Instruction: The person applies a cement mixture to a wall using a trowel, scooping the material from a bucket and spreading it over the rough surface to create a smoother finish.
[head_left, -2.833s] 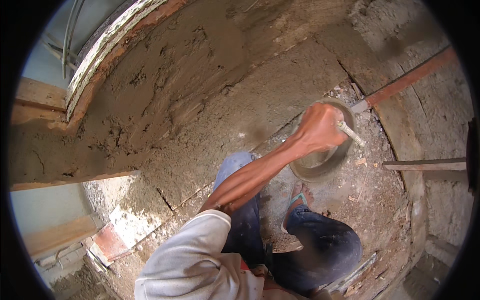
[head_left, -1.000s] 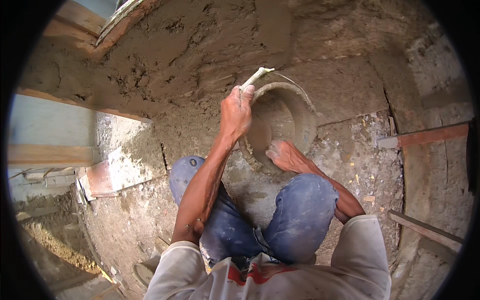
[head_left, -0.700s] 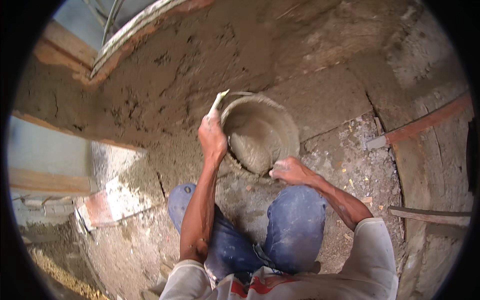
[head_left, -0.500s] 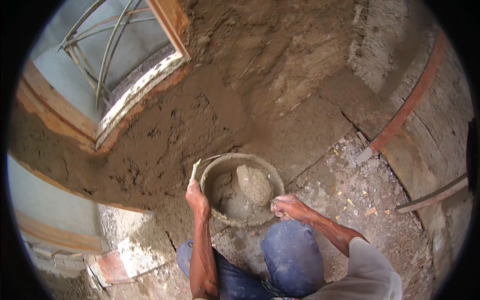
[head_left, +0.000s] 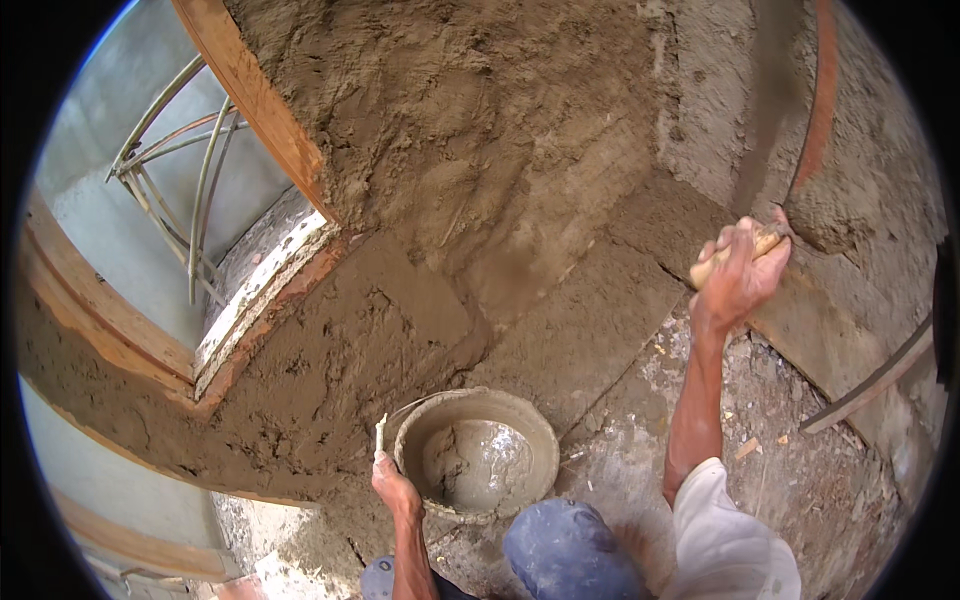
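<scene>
My left hand (head_left: 398, 485) is closed round the pale grip of the bucket's wire handle (head_left: 381, 433). The round cement-caked bucket (head_left: 543, 450) stands just right of it, with wet grey mortar low inside and a shiny patch of bottom showing. My right hand (head_left: 738, 265) is raised to the right, wrapped round the wooden handle of a trowel (head_left: 760, 238). A lump of grey mortar (head_left: 832, 208) sits at the trowel's far end, hiding most of the blade, in front of the rough wall on the right.
Above the bucket is a rough brown mortar surface (head_left: 460, 110). A wood-framed opening (head_left: 265, 120) at upper left shows bent pale rods (head_left: 195, 190). Boards (head_left: 870, 380) and a reddish strip (head_left: 822, 80) lie along the right side. My knee (head_left: 570, 545) is below the bucket.
My right hand has lifted the mortar-laden trowel out of the bucket, up and to the right. My left hand stays on the bucket handle. The view has tilted upward toward the wall.
</scene>
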